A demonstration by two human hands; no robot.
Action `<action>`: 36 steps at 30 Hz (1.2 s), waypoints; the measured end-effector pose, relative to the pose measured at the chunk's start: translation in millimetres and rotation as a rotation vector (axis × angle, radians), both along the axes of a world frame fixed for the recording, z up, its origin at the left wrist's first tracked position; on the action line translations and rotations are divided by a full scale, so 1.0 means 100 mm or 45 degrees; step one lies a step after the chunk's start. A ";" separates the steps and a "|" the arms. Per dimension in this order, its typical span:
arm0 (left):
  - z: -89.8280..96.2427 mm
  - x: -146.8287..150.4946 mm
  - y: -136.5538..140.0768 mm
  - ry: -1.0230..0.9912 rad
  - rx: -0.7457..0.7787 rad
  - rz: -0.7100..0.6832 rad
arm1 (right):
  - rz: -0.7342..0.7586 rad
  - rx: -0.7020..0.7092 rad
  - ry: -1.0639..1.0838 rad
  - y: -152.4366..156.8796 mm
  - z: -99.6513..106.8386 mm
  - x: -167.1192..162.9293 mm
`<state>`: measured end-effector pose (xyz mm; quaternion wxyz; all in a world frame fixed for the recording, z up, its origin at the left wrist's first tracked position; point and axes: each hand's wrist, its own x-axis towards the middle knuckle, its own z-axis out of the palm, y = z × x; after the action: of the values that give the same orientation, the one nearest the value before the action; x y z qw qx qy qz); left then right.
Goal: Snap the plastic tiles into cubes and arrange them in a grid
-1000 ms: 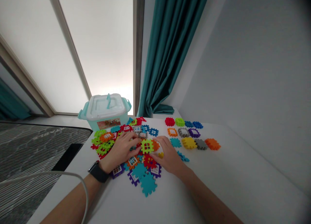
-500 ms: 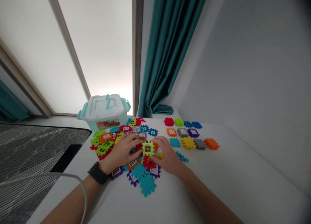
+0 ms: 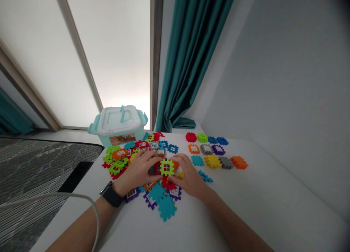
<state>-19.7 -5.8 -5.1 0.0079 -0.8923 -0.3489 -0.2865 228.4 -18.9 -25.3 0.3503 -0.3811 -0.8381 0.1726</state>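
Observation:
A lime-green building block with a window grid [image 3: 167, 168] is held up between my two hands, over the pile. My left hand [image 3: 140, 168], with a dark watch on the wrist, has its fingers and thumb at the block's left edge. On the opposite edge, my right hand [image 3: 188, 175] grips it with fingertips above and thumb below. Just under it lie a red block [image 3: 168, 183] and turquoise blocks [image 3: 167, 207]. Purple window blocks [image 3: 175, 193] poke out beside them. Part of the pile is hidden behind my hands.
Blocks in several colours stand in rows to the right, among them a yellow block [image 3: 212, 161] and an orange block [image 3: 239, 162]. A lidded turquoise tub [image 3: 121, 126] sits behind the pile. A black flat object [image 3: 75, 176] is at the left edge; a pale cable [image 3: 82, 196] crosses the lower left.
My left thumb has shifted slightly toward the lower left edge of the lime-green block. The block and my right hand stay nearly in place; the view has moved a little.

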 end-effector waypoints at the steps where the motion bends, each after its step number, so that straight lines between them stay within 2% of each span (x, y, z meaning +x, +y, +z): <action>1: 0.00 0.00 0.00 0.002 0.005 0.003 | 0.000 -0.002 0.001 0.00 0.00 0.00; 11: 0.02 0.02 -0.02 -0.025 0.035 0.026 | -0.017 0.026 0.003 0.01 -0.01 0.00; 15: 0.02 0.00 -0.01 -0.037 0.056 0.052 | -0.072 0.126 -0.010 0.01 -0.01 0.02; 20: 0.02 -0.02 0.01 -0.033 0.071 0.074 | 0.028 0.299 -0.053 0.04 0.03 0.06; 24: 0.01 -0.02 0.01 -0.064 0.041 0.065 | 0.057 0.367 -0.057 0.04 0.05 0.06; 28: 0.02 -0.01 -0.01 -0.135 -0.075 0.042 | 0.041 0.420 -0.062 0.02 0.06 0.05; 32: 0.07 0.03 -0.04 -0.257 -0.304 -0.039 | 0.017 0.484 -0.040 -0.01 0.06 0.06; 36: 0.12 0.06 -0.06 -0.277 -0.466 -0.109 | -0.088 0.466 0.104 -0.02 0.06 0.02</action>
<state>-13.8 -12.1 6.8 -0.2041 -0.8566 -0.3556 -0.3132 230.2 -21.0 -19.3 0.4531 -0.3325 -0.8269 0.0205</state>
